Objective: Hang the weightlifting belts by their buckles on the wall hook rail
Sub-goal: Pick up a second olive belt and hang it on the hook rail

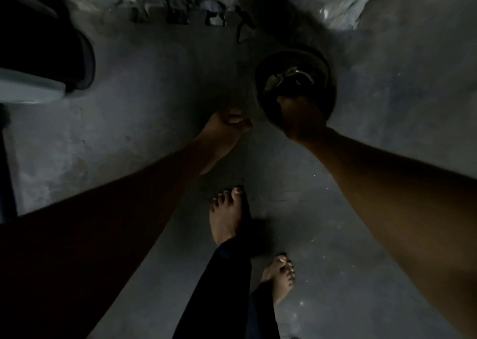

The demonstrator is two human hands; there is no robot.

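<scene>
- The right hand (300, 118) has its fingers curled round the near edge of a coiled weightlifting belt (294, 80), held up off the floor (335, 235); its metal buckle (289, 76) sits inside the coil, just beyond the grip.
- The hook rail (180, 16) runs along the wall (142, 80), up and to the left of the belt, so the right hand is the nearer one.
- The left hand (227, 127) is loosely curled and seems to hold nothing, though the dim light makes that unsure.
- The hooks are dark and blurred; I cannot count them or tell which are free.
</scene>
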